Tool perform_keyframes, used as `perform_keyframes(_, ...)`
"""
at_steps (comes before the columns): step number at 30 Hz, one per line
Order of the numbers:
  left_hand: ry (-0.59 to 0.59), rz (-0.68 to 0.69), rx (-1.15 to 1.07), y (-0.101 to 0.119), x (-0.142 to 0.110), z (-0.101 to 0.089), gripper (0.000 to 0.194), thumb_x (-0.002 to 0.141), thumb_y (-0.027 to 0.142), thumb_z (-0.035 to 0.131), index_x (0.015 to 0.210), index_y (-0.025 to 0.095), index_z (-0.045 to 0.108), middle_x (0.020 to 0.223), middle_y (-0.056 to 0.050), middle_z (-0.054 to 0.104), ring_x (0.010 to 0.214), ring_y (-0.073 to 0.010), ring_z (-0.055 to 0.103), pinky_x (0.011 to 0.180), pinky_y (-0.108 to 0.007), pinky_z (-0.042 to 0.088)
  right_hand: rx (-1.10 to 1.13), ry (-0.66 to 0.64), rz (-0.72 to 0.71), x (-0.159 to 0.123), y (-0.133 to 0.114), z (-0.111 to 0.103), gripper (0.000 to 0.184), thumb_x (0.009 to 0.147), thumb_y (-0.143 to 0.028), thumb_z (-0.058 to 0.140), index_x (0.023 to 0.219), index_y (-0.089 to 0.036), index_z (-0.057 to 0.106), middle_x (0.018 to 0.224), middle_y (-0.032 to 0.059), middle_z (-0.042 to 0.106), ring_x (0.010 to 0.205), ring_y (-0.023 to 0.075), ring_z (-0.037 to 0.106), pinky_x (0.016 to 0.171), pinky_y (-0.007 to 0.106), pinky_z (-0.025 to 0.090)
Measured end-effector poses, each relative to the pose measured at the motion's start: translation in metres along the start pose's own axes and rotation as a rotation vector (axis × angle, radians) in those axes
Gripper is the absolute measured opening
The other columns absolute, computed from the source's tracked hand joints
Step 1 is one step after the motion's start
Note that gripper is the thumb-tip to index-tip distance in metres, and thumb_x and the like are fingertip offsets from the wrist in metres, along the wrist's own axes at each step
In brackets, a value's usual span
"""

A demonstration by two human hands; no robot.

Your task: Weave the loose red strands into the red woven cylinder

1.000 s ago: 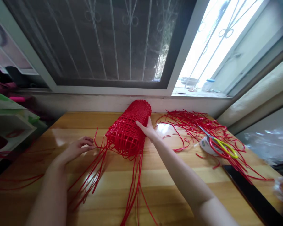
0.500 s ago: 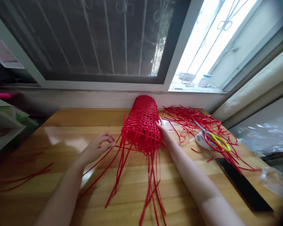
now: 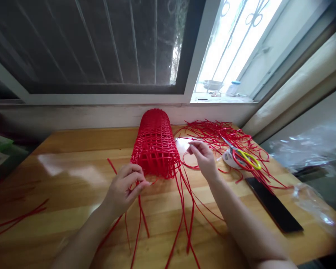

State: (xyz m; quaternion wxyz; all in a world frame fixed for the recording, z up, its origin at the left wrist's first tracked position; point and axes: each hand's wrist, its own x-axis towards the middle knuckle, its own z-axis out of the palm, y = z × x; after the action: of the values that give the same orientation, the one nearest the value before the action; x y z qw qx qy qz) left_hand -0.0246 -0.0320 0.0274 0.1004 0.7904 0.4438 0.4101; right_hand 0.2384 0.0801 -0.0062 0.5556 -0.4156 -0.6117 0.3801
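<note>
A woven red basket (image 3: 156,140) lies on its side, its open end toward me. Loose red strands (image 3: 182,209) hang from its rim over the table. My left hand (image 3: 126,185) is at the left of that rim, thumb and fingers pinched on a red strand (image 3: 155,181). To the right of the basket, apart from it, my right hand (image 3: 204,156) is raised with its fingertips pressed together. Whatever is between them is too small to make out.
On the right of the wooden table (image 3: 81,194) lie a heap of cut red strands (image 3: 212,130), scissors (image 3: 248,158) with red and yellow handles on a white roll (image 3: 230,158), and a dark flat slab (image 3: 274,205). Clear plastic (image 3: 313,201) lies at the right edge.
My right hand has let go of the basket's side and moved off to its right, fingers now pinched. My left hand has closed at the rim. The view has shifted, and the basket appears turned slightly.
</note>
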Motion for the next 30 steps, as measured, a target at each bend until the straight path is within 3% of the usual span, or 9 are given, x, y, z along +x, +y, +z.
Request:
perform_keyframes(4, -0.018, 0.023, 0.056, 0.005, -0.002, 0.005, 0.006, 0.08, 0.019, 0.059, 0.074, 0.018, 0.058, 0.085, -0.002, 0.054, 0.082, -0.0152, 0.052, 0.076, -0.028, 0.04, -0.288, -0.457, -0.336, -0.04, -0.055, 0.023, 0.018, 0.086, -0.027, 0.054, 0.101, -0.022, 0.062, 0.083, 0.0031, 0.063, 0.076, 0.0127, 0.057, 0.07, 0.026, 0.047)
perform_keyframes(6, -0.023, 0.011, 0.057, 0.005, -0.004, 0.007, 0.005, 0.08, 0.02, 0.059, 0.075, 0.018, 0.059, 0.085, -0.002, 0.055, 0.083, -0.0155, 0.052, 0.076, -0.028, 0.039, -0.427, -0.638, -0.488, -0.051, -0.065, 0.035, 0.022, 0.086, -0.028, 0.055, 0.106, -0.021, 0.062, 0.093, 0.0057, 0.063, 0.082, 0.0133, 0.057, 0.072, 0.025, 0.046)
perform_keyframes(7, -0.022, -0.005, 0.05, 0.004, -0.005, 0.009, 0.005, 0.08, 0.021, 0.059, 0.076, 0.018, 0.059, 0.085, -0.002, 0.055, 0.083, -0.0155, 0.052, 0.076, -0.029, 0.039, -0.48, -0.668, -0.548, -0.054, -0.066, 0.04, 0.019, 0.087, -0.027, 0.054, 0.102, -0.021, 0.063, 0.092, 0.0058, 0.063, 0.081, 0.0134, 0.056, 0.071, 0.025, 0.045)
perform_keyframes(10, -0.008, -0.078, 0.001, 0.004, -0.009, 0.015, 0.009, 0.082, 0.022, 0.057, 0.074, 0.018, 0.059, 0.085, -0.002, 0.055, 0.084, -0.0152, 0.052, 0.077, -0.028, 0.041, -0.539, -0.652, -0.594, -0.057, -0.053, 0.052, 0.014, 0.088, -0.027, 0.051, 0.086, -0.02, 0.063, 0.082, 0.0039, 0.063, 0.074, 0.0127, 0.055, 0.066, 0.024, 0.042)
perform_keyframes(15, 0.076, -0.273, -0.092, 0.02, -0.012, 0.026, 0.016, 0.088, 0.025, 0.046, 0.1, 0.019, 0.056, 0.094, -0.005, 0.057, 0.085, -0.0147, 0.055, 0.076, -0.028, 0.045, -0.45, -0.469, -0.327, -0.062, -0.031, 0.057, 0.016, 0.086, -0.025, 0.051, 0.073, -0.018, 0.053, 0.068, -0.0006, 0.054, 0.059, 0.0096, 0.047, 0.054, 0.021, 0.036)
perform_keyframes(19, -0.088, -0.355, -0.12, 0.029, -0.016, 0.044, 0.023, 0.089, 0.025, 0.041, 0.097, 0.019, 0.061, 0.086, -0.005, 0.064, 0.078, -0.0153, 0.06, 0.072, -0.027, 0.048, -0.422, -0.351, -0.175, -0.066, -0.028, 0.056, 0.021, 0.086, -0.025, 0.049, 0.066, -0.02, 0.045, 0.061, -0.0025, 0.047, 0.055, 0.0098, 0.043, 0.052, 0.022, 0.035)
perform_keyframes(24, -0.207, -0.447, -0.148, 0.02, -0.02, 0.062, 0.037, 0.089, 0.028, 0.039, 0.123, 0.019, 0.053, 0.111, -0.009, 0.066, 0.095, -0.0187, 0.063, 0.083, -0.029, 0.048, -0.207, -0.281, -0.078, -0.068, -0.024, 0.055, 0.012, 0.09, -0.03, 0.043, 0.083, -0.021, 0.049, 0.072, 0.0003, 0.057, 0.053, 0.0096, 0.051, 0.051, 0.022, 0.042)
perform_keyframes(27, -0.276, -0.544, -0.113, 0.019, -0.019, 0.062, 0.047, 0.089, 0.035, 0.037, 0.131, 0.015, 0.044, 0.094, -0.009, 0.071, 0.079, -0.0194, 0.065, 0.07, -0.029, 0.049, -0.244, -0.289, -0.189, -0.07, -0.024, 0.054, 0.011, 0.089, -0.03, 0.046, 0.084, -0.022, 0.051, 0.071, 0.0008, 0.06, 0.055, 0.0111, 0.054, 0.053, 0.023, 0.044)
perform_keyframes(30, -0.284, -0.59, -0.145, 0.019, -0.019, 0.062, 0.052, 0.089, 0.037, 0.038, 0.133, 0.011, 0.041, 0.077, -0.005, 0.068, 0.068, -0.0177, 0.062, 0.062, -0.027, 0.046, -0.452, -0.327, -0.353, -0.071, -0.027, 0.056, 0.013, 0.088, -0.027, 0.046, 0.079, -0.021, 0.054, 0.067, 0.0018, 0.061, 0.06, 0.0128, 0.055, 0.058, 0.024, 0.042)
